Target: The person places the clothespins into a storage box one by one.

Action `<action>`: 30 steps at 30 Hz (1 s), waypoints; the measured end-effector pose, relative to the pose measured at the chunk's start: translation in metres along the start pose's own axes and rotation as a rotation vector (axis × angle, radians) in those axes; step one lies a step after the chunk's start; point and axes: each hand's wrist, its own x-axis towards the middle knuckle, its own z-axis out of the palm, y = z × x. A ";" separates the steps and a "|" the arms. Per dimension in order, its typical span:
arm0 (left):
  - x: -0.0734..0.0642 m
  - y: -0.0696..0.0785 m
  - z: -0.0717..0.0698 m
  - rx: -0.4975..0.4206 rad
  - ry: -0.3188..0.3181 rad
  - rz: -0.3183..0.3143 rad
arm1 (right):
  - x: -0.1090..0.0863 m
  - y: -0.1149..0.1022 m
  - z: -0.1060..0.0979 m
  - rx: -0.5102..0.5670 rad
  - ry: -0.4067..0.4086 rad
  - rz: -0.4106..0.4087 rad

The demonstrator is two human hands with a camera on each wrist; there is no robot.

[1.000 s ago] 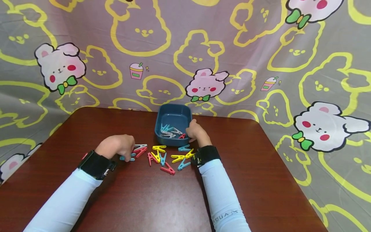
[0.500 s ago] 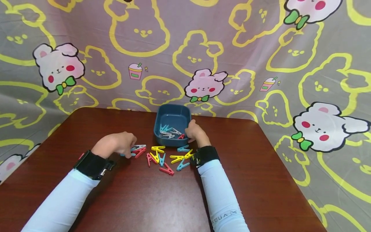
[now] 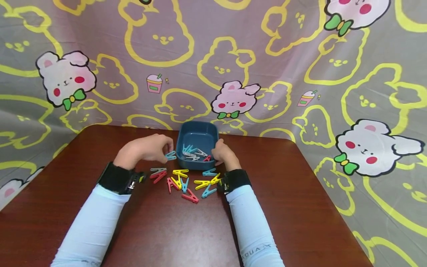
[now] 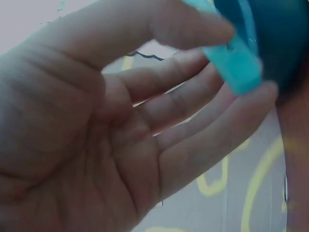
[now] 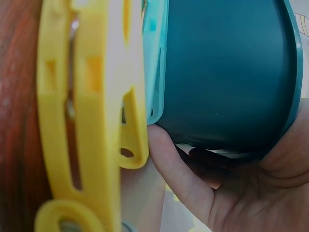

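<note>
My left hand (image 3: 146,148) pinches a light blue clothespin (image 3: 170,155) between thumb and fingertips, raised beside the left wall of a dark blue box (image 3: 191,164). In the left wrist view, the clothespin (image 4: 237,70) sits at the fingertips with the box behind it. My right hand (image 3: 225,152) holds the box at its right side; the right wrist view shows its thumb (image 5: 176,171) along the box wall and the other fingers partly hidden behind. Inside the box lie several clothespins: blue ones (image 3: 188,149), white ones (image 3: 191,157) and a red one (image 3: 207,158).
On the brown table (image 3: 186,233), several loose clothespins lie in front of the box, among them a grey one (image 3: 158,171), red ones (image 3: 190,196), yellow ones (image 3: 180,173) and blue ones (image 3: 208,191). A patterned cloth (image 3: 186,74) hangs behind the table.
My left hand has picked up the blue clothespin from the left of the pile and moved it up and right, toward the box. My right hand has stayed on the box.
</note>
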 end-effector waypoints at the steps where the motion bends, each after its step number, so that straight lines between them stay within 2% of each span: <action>1: 0.006 0.004 0.000 -0.014 0.020 0.009 | 0.000 0.001 0.000 0.002 -0.002 0.002; 5: 0.031 0.013 0.003 -0.058 0.085 0.007 | 0.001 0.002 0.002 0.008 -0.004 0.003; 10: 0.065 0.014 0.019 -0.079 0.161 -0.050 | 0.001 0.002 0.001 0.002 0.010 0.000; 15: 0.087 0.012 0.036 -0.086 0.251 -0.062 | 0.001 0.002 0.000 0.008 0.009 -0.001; 23: 0.100 0.009 0.051 -0.083 0.364 -0.080 | 0.001 0.001 -0.002 0.012 0.010 0.005; 30: 0.101 0.009 0.056 -0.055 0.381 -0.094 | 0.001 0.000 0.000 0.015 0.004 0.009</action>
